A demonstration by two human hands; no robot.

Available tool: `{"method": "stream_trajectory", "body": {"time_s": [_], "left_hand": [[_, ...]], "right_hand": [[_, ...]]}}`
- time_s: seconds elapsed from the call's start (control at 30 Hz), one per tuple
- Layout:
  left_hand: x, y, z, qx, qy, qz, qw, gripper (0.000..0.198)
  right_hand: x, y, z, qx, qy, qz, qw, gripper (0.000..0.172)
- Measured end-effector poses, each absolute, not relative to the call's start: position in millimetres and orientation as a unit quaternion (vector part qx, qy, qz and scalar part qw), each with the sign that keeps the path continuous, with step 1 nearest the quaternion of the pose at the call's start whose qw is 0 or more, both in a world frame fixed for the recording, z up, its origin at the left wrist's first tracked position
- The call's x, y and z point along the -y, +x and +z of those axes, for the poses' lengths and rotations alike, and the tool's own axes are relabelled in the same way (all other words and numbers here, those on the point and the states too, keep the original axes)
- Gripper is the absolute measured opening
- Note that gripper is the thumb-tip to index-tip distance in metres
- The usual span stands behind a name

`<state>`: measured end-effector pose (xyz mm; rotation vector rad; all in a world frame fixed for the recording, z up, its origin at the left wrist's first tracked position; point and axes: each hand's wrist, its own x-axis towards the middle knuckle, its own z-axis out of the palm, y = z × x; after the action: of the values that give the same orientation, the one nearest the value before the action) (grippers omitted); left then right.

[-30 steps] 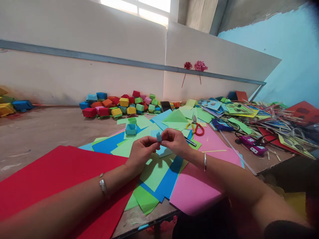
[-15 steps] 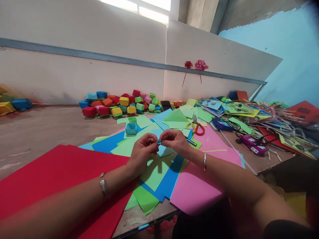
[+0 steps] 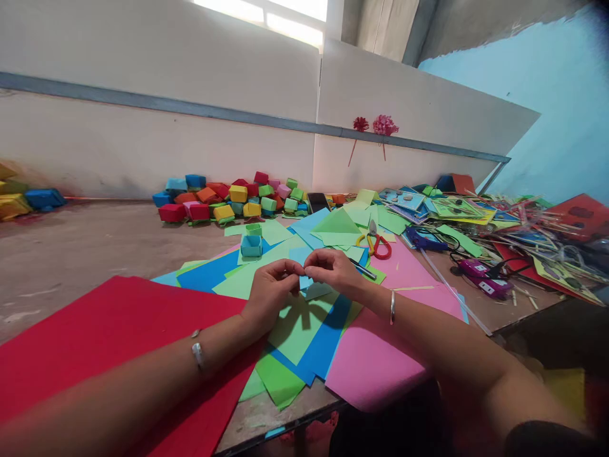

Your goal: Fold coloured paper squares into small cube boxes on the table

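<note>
My left hand (image 3: 272, 289) and my right hand (image 3: 335, 271) meet fingertip to fingertip above a spread of coloured paper. Between them is a small light-blue piece of paper (image 3: 304, 283), pinched by both hands and mostly hidden by the fingers. Below them lie pale green sheets (image 3: 297, 336) and a blue sheet (image 3: 326, 336). A little light-blue paper box (image 3: 251, 245) stands beyond my left hand, with a small green paper box (image 3: 253, 229) behind it. Just past my right hand is a pen-like metal tool (image 3: 364, 269), and scissors (image 3: 374, 244) with red and yellow handles lie farther back.
Large red sheets (image 3: 143, 343) lie under my left forearm, pink sheets (image 3: 371, 362) under the right. Several coloured paper boxes (image 3: 238, 194) are heaped by the wall near a phone (image 3: 318, 202). A purple power strip (image 3: 483, 277), sticks and cards crowd the right.
The fingertips have drawn closer together over the light-blue piece, so its folded tip between them is now less visible. Both arms stay nearly in place.
</note>
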<state>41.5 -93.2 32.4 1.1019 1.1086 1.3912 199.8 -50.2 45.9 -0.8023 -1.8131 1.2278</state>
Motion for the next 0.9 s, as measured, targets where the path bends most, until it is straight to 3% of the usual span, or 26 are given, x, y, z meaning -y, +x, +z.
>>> {"method": "stream_trajectory", "body": {"time_s": [0.17,0.5,0.9], "left_hand": [[91.1,39.1,29.6,-0.464,0.455,0.564,0.509,0.022],[88.2,40.1,24.9,-0.409,0.489,0.591,0.494,0.036],[85.5,38.8,23.6,-0.431,0.455,0.597,0.501,0.043]], "right_hand": [[45.3,199.9,41.3,0.704,-0.326,0.495,0.391,0.020],[39.9,202.1,39.4,0.706,-0.319,0.481,0.410,0.013],[44.4,205.4,37.2,0.850,-0.235,0.204,0.424,0.013]]}}
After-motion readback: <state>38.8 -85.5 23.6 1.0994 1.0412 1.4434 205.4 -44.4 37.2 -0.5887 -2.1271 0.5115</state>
